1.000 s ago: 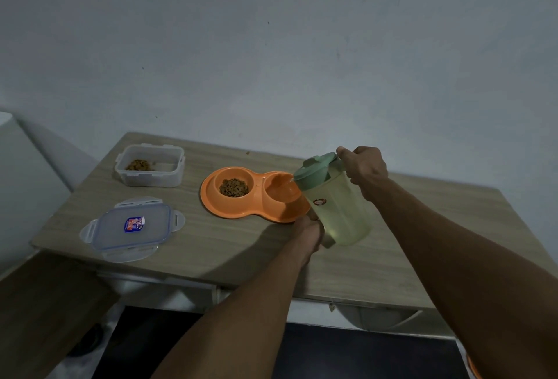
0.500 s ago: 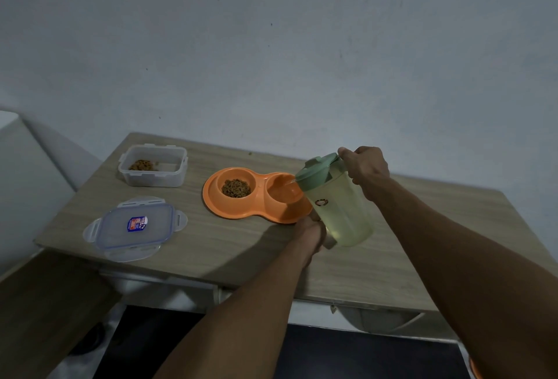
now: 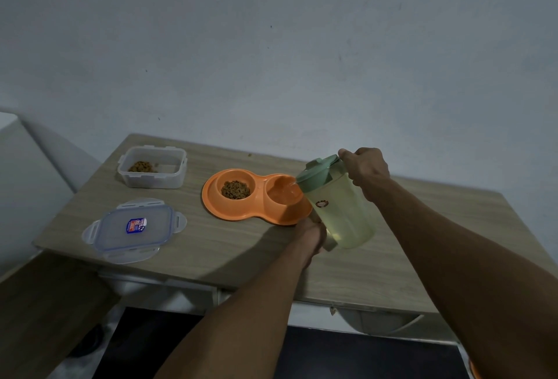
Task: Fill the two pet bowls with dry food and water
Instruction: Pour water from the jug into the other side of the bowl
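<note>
An orange double pet bowl (image 3: 217, 209) lies on the wooden table (image 3: 235, 251). Its left cup holds brown dry food (image 3: 235, 189). Its right cup (image 3: 282, 194) has water in it. A pale green jug (image 3: 341, 209) with a green lid is tilted left, its spout over the right cup, and a thin stream of water runs out. My right hand (image 3: 367, 167) grips the jug at the top rear. My left hand (image 3: 312, 235) holds the jug's lower left side near its base.
A clear plastic container (image 3: 152, 171) with a little dry food stands at the table's back left. Its clear lid (image 3: 134, 229) with a blue seal lies flat near the front left edge. A pale wall rises behind the table.
The jug stays tilted over the right cup in both hands and water keeps running. The view has shifted slightly; the objects have not moved.
</note>
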`<state>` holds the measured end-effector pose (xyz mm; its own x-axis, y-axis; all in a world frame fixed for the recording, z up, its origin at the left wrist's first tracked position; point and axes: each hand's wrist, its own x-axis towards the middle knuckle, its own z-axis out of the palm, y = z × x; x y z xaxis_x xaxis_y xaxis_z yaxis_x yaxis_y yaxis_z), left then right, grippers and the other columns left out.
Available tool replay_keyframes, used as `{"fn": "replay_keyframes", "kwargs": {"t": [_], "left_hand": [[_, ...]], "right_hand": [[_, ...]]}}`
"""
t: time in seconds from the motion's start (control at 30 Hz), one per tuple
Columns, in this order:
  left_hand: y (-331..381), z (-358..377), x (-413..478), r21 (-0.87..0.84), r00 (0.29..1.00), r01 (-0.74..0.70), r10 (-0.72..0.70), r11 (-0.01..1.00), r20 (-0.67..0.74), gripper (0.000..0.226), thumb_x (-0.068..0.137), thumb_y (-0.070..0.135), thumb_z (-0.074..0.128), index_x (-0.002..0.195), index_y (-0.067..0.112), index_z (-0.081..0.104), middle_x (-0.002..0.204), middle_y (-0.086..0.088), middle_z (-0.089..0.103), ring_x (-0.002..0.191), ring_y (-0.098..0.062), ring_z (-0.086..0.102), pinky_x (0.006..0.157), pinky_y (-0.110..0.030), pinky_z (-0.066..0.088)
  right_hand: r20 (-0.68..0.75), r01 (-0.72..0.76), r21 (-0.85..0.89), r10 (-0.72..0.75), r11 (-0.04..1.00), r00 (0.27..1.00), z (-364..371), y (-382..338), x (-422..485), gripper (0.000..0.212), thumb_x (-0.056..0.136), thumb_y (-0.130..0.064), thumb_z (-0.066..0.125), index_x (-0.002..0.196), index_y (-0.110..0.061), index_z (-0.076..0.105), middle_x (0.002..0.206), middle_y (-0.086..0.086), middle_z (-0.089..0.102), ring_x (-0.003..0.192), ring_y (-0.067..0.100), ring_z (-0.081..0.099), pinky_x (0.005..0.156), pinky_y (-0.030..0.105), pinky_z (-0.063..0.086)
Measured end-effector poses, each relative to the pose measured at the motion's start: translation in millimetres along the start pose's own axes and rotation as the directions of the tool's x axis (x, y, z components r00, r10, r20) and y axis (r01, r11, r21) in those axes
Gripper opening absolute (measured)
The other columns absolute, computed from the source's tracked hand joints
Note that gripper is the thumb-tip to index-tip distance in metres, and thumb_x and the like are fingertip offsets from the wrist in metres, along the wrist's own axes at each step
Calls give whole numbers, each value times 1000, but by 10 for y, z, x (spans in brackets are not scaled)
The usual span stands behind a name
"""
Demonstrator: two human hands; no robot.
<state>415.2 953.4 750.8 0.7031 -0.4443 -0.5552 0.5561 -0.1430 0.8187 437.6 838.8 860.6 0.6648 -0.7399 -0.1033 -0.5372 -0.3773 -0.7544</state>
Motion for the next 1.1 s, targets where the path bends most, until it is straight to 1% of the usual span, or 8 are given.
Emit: {"fn": "replay_keyframes", "kwargs": {"t": [0.23, 0.33, 0.47, 0.57, 0.67, 0.83, 1.03, 1.1], "left_hand": [[42, 39, 35, -12, 993, 99, -100, 995, -62, 25, 91, 9, 44, 107, 22, 60, 78, 5, 57, 68, -14, 52, 49, -21, 33], [41, 24, 37, 30, 994, 94, -92, 995, -57, 32, 91, 6, 45, 116, 20, 60, 93, 3, 60, 82, -17, 55, 52, -22, 38], [33, 40, 72, 56, 994, 93, -89, 994, -61, 34, 93, 12, 43, 122, 22, 58, 109, 3, 63, 81, -13, 54, 54, -22, 39], [44, 51, 68, 27, 992, 113, -111, 993, -56, 36, 94, 18, 39, 125, 24, 57, 122, 2, 63, 92, -16, 56, 57, -22, 40], [43, 67, 58, 37, 994, 100, -98, 994, -42, 35, 94, 15, 39, 121, 24, 59, 124, 1, 64, 102, -20, 60, 67, -24, 42], [60, 71, 62, 62, 992, 123, -121, 990, -40, 36, 92, 14, 41, 123, 23, 59, 114, 2, 64, 87, -16, 53, 59, -24, 40], [53, 75, 111, 46, 991, 127, -125, 991, -48, 35, 95, 8, 43, 125, 20, 57, 126, 0, 61, 106, -20, 57, 75, -28, 43], [62, 74, 109, -9, 989, 145, -146, 989, -37, 34, 97, 8, 39, 124, 19, 57, 121, 0, 61, 101, -18, 55, 74, -26, 42]], "right_hand": [[-8, 7, -19, -7, 1000, 1000, 2, -20, 0, 35, 86, -47, 60, 74, -13, 61, 88, 14, 69, 84, 35, 67, 84, 43, 56], [-7, 7, -19, -7, 1000, 1000, 7, -27, 1, 34, 87, -46, 60, 75, -13, 60, 89, 14, 69, 84, 34, 67, 84, 43, 56], [-8, 4, -24, -5, 1000, 1000, 9, -33, 5, 34, 86, -46, 60, 73, -15, 59, 90, 14, 69, 85, 34, 67, 82, 42, 55], [-9, 4, -28, -4, 1000, 1000, 0, -39, 7, 34, 86, -46, 59, 72, -15, 58, 89, 14, 70, 86, 34, 67, 82, 42, 55], [-5, 5, -26, -6, 1000, 1000, -3, -41, 9, 34, 85, -46, 59, 72, -15, 58, 90, 15, 70, 88, 35, 67, 82, 43, 54], [-5, 7, -29, -7, 1000, 1000, -8, -40, 10, 35, 84, -47, 59, 74, -14, 59, 90, 15, 69, 87, 35, 67, 82, 44, 55], [-7, 7, -40, -7, 999, 1000, -16, -46, 9, 34, 85, -47, 60, 73, -15, 58, 91, 15, 70, 87, 36, 67, 83, 45, 56], [-9, 6, -41, -6, 999, 1000, -23, -52, 11, 34, 85, -47, 60, 73, -15, 59, 91, 15, 69, 87, 35, 67, 83, 44, 56]]}}
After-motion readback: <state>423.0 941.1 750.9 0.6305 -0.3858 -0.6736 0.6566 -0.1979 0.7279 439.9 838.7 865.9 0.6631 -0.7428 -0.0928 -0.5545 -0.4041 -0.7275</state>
